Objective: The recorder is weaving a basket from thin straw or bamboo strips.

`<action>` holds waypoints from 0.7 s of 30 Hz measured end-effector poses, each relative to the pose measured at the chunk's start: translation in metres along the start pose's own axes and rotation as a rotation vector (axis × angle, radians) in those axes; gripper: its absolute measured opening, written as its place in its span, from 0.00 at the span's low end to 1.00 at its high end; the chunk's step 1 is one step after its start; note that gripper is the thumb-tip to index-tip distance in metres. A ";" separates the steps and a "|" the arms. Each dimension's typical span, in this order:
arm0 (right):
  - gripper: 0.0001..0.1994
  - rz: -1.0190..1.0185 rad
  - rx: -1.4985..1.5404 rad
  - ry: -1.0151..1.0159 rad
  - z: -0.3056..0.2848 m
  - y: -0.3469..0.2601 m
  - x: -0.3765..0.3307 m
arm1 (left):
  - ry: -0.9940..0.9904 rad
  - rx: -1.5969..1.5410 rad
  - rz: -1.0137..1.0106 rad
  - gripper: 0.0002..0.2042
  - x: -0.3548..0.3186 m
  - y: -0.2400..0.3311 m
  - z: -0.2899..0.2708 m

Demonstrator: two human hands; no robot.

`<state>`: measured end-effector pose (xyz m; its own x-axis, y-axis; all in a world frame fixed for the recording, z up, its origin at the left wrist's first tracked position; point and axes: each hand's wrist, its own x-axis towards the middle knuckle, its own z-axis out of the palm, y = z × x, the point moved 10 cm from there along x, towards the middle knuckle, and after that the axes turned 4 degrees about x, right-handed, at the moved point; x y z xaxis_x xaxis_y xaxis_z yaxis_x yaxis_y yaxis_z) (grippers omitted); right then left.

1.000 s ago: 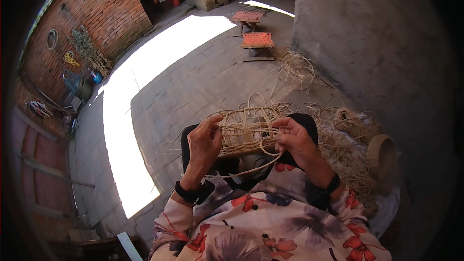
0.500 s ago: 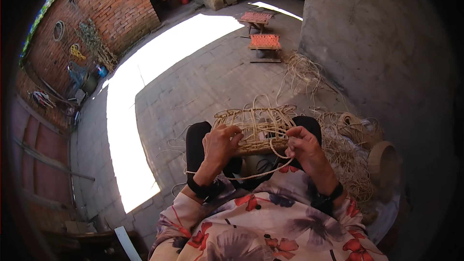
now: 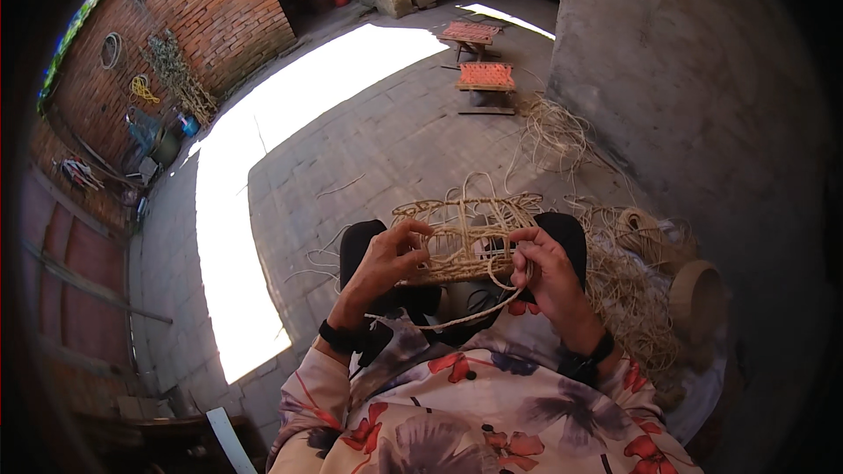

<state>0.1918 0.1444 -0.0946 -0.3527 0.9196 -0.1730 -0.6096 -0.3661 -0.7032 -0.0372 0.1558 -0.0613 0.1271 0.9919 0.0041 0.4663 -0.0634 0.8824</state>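
Note:
A half-woven straw-coloured cord basket [image 3: 457,268] rests across my knees, with loose cords looping over its top. My left hand [image 3: 384,262] is at its left end, thumb and forefinger apart with no cord seen between them; its other fingers are partly hidden. At the right end, my right hand [image 3: 549,270] pinches a cord [image 3: 470,320] between thumb and fingers. From that pinch the cord sags in a curve below the basket towards my left wrist.
Tangled cord [image 3: 619,276] and a round woven piece [image 3: 696,291] lie to my right, beside a grey wall [image 3: 685,79]. Another cord heap [image 3: 558,136] is farther off. Two low stools with orange woven seats [image 3: 486,76] stand ahead. Bright sunlight crosses the paved floor [image 3: 307,193].
My left hand has opened its thumb and forefinger and moved slightly left. My right hand has shifted a little left, still pinching cord. The view has shifted slightly.

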 end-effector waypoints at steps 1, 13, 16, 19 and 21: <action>0.10 0.001 -0.004 -0.002 0.001 0.001 0.001 | -0.069 -0.118 -0.023 0.16 0.001 -0.004 0.002; 0.14 -0.005 -0.160 -0.034 0.007 -0.001 0.004 | -0.047 -0.082 0.015 0.12 -0.003 -0.004 -0.002; 0.20 -0.026 0.153 -0.092 0.008 -0.017 -0.004 | -0.043 -0.018 0.006 0.10 -0.009 -0.006 -0.008; 0.28 -0.059 0.104 -0.268 0.018 -0.046 -0.017 | 0.149 0.338 0.033 0.09 -0.014 0.002 -0.018; 0.28 -0.082 -0.262 -0.204 -0.001 -0.058 -0.020 | 0.276 0.534 0.081 0.09 -0.017 0.013 -0.018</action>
<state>0.2354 0.1475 -0.0509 -0.4612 0.8872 0.0146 -0.4477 -0.2185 -0.8671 -0.0491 0.1406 -0.0413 -0.0182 0.9691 0.2461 0.8486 -0.1151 0.5163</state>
